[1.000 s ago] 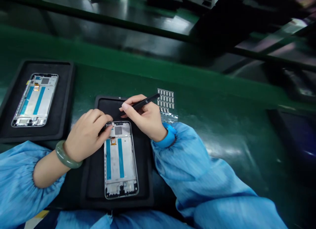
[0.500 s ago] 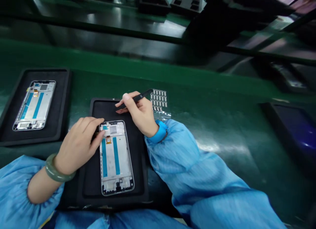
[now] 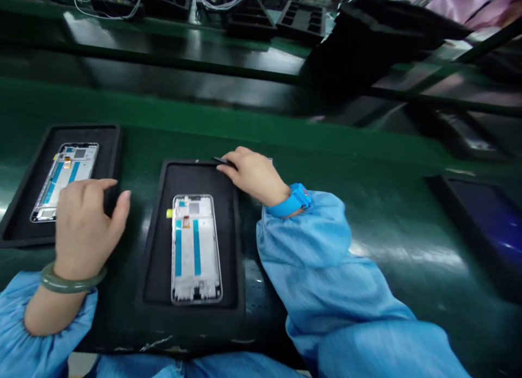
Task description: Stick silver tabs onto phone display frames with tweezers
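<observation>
A silver phone frame point(image 3: 206, 255) with blue strips and a small yellow tab lies in the black tray point(image 3: 157, 274) in front of me. My left hand point(image 3: 87, 217) hovers beside the other tray point(image 3: 108, 149), thumb and index finger apart and holding nothing. It partly covers a second phone frame point(image 3: 57, 185) lying there. Over the middle tray's far right corner, my right hand point(image 3: 256, 174) is closed around black tweezers point(image 3: 223, 161). Only one end of them shows past the fingers. The sheet of small parts is almost wholly hidden behind this hand.
A dark tray point(image 3: 452, 204) holding a purple, shiny item stands at the right on the green table point(image 3: 379, 204). Farther back are a rail, black trays point(image 3: 302, 19), white cables point(image 3: 228, 1) and a black cloth-like mass point(image 3: 367, 41).
My left hand has left the middle phone frame and moved left towards the other tray. My right hand has shifted right, over the small parts, with the tweezers turned. The yellow tab is now uncovered.
</observation>
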The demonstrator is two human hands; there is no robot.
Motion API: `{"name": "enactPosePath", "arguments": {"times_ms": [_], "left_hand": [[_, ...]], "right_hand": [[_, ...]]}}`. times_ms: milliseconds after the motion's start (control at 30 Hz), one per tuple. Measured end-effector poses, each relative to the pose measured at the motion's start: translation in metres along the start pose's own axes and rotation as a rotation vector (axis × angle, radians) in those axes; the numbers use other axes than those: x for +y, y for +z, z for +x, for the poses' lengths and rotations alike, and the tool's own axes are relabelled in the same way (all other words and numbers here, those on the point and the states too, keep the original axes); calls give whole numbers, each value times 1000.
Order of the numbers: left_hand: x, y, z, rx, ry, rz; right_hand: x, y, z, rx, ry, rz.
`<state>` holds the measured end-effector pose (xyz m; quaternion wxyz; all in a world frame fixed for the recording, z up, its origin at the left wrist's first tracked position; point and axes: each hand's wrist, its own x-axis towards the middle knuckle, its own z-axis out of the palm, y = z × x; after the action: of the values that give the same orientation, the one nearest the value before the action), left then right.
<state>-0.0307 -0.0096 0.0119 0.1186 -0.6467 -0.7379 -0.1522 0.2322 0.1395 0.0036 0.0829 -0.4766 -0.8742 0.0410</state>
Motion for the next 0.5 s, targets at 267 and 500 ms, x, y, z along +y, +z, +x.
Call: {"name": "enactPosePath", "arguments": {"times_ms": [267,500], "left_hand": [[-19,-3,-9,-216,-97,270],[-15,3,-20,-129,87,266]], "right_hand": [[84,7,21,307,652,92],[95,19,37,477,701,290]]}}
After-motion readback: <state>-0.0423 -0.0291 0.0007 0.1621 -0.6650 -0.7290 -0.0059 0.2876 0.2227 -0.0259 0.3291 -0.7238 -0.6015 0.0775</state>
